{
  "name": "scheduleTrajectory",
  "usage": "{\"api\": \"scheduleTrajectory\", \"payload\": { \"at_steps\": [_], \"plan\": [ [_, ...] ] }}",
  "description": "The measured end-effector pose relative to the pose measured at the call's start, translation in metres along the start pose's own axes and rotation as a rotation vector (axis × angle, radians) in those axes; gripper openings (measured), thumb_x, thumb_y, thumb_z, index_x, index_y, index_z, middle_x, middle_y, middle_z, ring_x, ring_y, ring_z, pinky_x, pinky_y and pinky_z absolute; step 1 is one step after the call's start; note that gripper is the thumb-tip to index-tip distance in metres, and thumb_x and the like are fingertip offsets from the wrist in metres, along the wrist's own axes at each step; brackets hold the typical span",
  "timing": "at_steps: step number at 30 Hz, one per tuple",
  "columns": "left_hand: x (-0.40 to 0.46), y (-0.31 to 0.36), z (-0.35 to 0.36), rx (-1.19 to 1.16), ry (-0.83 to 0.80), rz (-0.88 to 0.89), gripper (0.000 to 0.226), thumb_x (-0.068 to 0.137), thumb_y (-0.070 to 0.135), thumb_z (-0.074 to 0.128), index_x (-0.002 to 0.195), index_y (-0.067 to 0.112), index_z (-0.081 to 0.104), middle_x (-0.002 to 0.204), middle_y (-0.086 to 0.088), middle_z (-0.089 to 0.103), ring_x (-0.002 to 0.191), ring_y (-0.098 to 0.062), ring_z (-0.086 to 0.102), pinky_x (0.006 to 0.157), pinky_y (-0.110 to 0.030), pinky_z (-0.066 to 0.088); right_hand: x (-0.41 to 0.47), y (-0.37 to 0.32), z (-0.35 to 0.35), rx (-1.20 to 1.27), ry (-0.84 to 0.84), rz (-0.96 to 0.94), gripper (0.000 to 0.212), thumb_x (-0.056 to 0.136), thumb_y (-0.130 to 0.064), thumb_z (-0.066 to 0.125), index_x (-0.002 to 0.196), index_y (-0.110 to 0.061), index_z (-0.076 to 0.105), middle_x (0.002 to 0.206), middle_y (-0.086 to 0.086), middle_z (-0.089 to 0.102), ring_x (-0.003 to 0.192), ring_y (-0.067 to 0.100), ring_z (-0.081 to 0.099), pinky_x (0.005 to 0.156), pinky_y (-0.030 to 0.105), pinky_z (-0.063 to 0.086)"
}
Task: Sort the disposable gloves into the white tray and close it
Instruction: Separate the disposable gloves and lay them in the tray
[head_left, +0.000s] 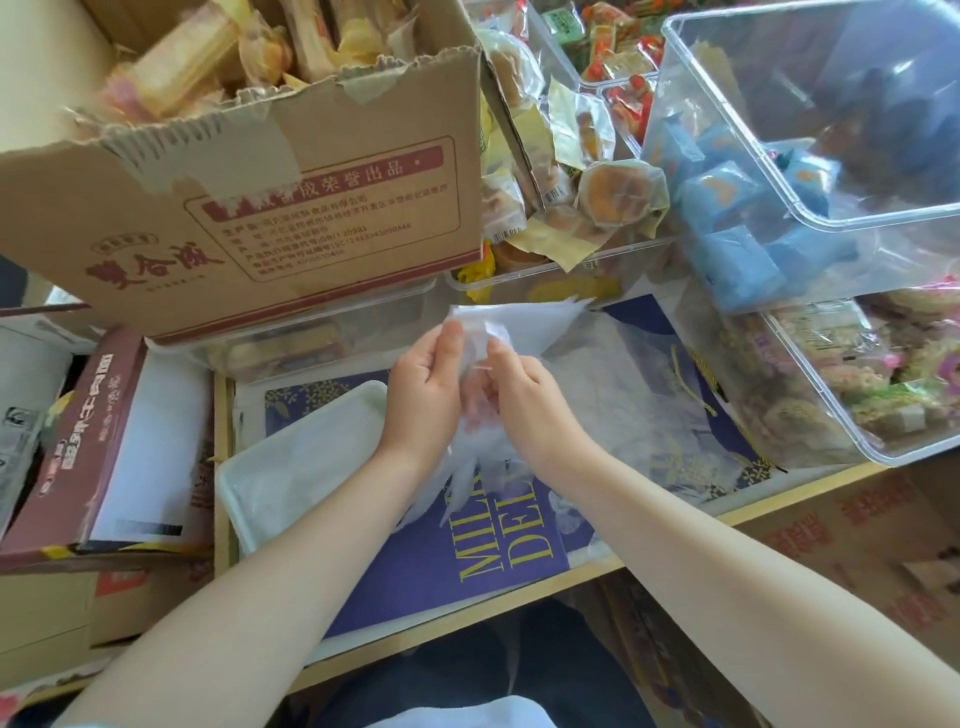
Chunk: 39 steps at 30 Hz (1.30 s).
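The left hand (427, 387) and the right hand (524, 402) both pinch a thin transparent plastic disposable glove (480, 447) above the blue printed sheet (467, 561). The shallow white plastic tray (291, 467) lies open, just left. Behind stands a brown cardboard box (270, 208).

White tray (291, 457) far right corner covered by left hand (423, 384); glove count in bunched film (480, 364) indeterminate; cardboard box (260, 208) cut off at left edge
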<state>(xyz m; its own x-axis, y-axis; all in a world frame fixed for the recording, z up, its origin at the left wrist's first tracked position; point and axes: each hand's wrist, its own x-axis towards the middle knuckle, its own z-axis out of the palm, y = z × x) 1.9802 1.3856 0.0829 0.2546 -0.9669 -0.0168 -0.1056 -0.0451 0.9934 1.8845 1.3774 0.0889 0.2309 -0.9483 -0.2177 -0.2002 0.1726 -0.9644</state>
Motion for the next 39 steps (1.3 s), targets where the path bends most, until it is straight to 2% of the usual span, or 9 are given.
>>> {"api": "scheduleTrajectory", "payload": {
  "at_steps": [6, 14, 17, 21, 24, 26, 30, 34, 39],
  "plan": [
    [-0.006, -0.003, -0.012, -0.163, -0.312, -0.036, 0.072, 0.061, 0.079, 0.058, 0.092, 0.014, 0.058, 0.076, 0.005, 0.066, 0.074, -0.008, 0.062, 0.065, -0.020, 0.048, -0.005, -0.007, -0.005, -0.260, -0.057, -0.156, 0.070, 0.087, -0.059, 0.015, 0.064, -0.010, 0.059, 0.067, 0.006, 0.056, 0.063, 0.015, 0.048, 0.061, 0.030, 0.033],
    [-0.002, 0.005, -0.023, -0.190, -0.333, -0.191, 0.036, 0.079, 0.020, 0.056, 0.110, 0.003, 0.061, 0.098, -0.016, 0.066, 0.089, -0.022, 0.062, 0.073, -0.031, 0.049, -0.007, -0.010, -0.027, -0.797, -0.202, -0.472, 0.079, 0.085, -0.047, -0.002, 0.085, -0.011, 0.068, 0.083, 0.001, 0.060, 0.087, 0.021, 0.045, 0.084, 0.041, 0.029],
    [-0.003, 0.009, -0.020, -0.247, -0.257, -0.259, 0.033, 0.088, -0.003, 0.042, 0.084, 0.010, 0.073, 0.075, -0.008, 0.070, 0.068, -0.014, 0.065, 0.059, -0.021, 0.051, -0.010, 0.002, -0.033, -0.587, -0.190, -0.503, 0.065, 0.089, -0.038, 0.010, 0.088, -0.009, 0.068, 0.087, 0.001, 0.059, 0.090, 0.021, 0.048, 0.088, 0.037, 0.032],
    [0.001, 0.013, -0.020, -0.336, -0.149, -0.357, 0.043, 0.089, -0.001, 0.042, 0.063, 0.016, 0.071, 0.060, 0.000, 0.066, 0.055, -0.012, 0.063, 0.054, -0.019, 0.049, -0.004, 0.025, -0.047, -0.485, 0.332, -0.368, 0.027, 0.089, -0.026, 0.049, 0.106, -0.008, 0.059, 0.110, 0.005, 0.053, 0.104, 0.023, 0.048, 0.091, 0.041, 0.041],
    [0.005, 0.012, -0.024, -0.372, -0.123, -0.452, 0.020, 0.087, 0.005, 0.046, 0.078, 0.009, 0.063, 0.065, -0.005, 0.066, 0.058, -0.017, 0.063, 0.053, -0.020, 0.051, 0.003, 0.028, -0.059, -0.329, 0.321, -0.064, 0.067, 0.083, -0.031, 0.068, 0.139, -0.016, 0.033, 0.139, 0.002, 0.035, 0.128, 0.018, 0.034, 0.107, 0.033, 0.032],
    [0.004, 0.011, -0.023, -0.391, -0.150, -0.531, 0.018, 0.086, 0.010, 0.047, 0.080, 0.008, 0.064, 0.067, -0.006, 0.067, 0.060, -0.019, 0.064, 0.054, -0.021, 0.052, 0.006, 0.025, -0.066, -0.047, 0.177, 0.148, 0.083, 0.076, -0.040, 0.074, 0.142, -0.020, 0.029, 0.134, -0.001, 0.043, 0.119, 0.015, 0.045, 0.099, 0.032, 0.042],
    [0.004, 0.008, -0.024, -0.382, -0.254, -0.594, 0.020, 0.085, 0.012, 0.047, 0.082, 0.008, 0.066, 0.070, -0.008, 0.068, 0.065, -0.022, 0.064, 0.063, -0.028, 0.050, 0.006, 0.020, -0.081, 0.121, -0.067, 0.199, 0.021, 0.083, -0.024, 0.069, 0.087, -0.004, 0.067, 0.070, 0.002, 0.065, 0.060, 0.014, 0.060, 0.056, 0.023, 0.048],
    [0.009, -0.002, -0.031, -0.345, -0.450, -0.496, 0.029, 0.075, 0.001, 0.046, 0.095, 0.008, 0.065, 0.080, -0.007, 0.070, 0.074, -0.020, 0.067, 0.066, -0.027, 0.054, 0.008, 0.016, -0.093, -0.026, -0.089, 0.201, 0.017, 0.085, -0.024, 0.066, 0.082, -0.008, 0.068, 0.071, 0.003, 0.065, 0.061, 0.012, 0.060, 0.060, 0.025, 0.048],
    [0.013, -0.022, -0.046, 0.166, -0.728, -0.446, 0.045, 0.064, 0.003, 0.046, 0.104, 0.012, 0.064, 0.089, -0.001, 0.068, 0.081, -0.013, 0.061, 0.072, -0.025, 0.046, 0.014, 0.033, -0.104, -0.064, 0.007, 0.204, 0.014, 0.088, -0.016, 0.064, 0.075, -0.010, 0.063, 0.066, 0.001, 0.061, 0.052, 0.005, 0.057, 0.055, 0.020, 0.047]
  ]
}}
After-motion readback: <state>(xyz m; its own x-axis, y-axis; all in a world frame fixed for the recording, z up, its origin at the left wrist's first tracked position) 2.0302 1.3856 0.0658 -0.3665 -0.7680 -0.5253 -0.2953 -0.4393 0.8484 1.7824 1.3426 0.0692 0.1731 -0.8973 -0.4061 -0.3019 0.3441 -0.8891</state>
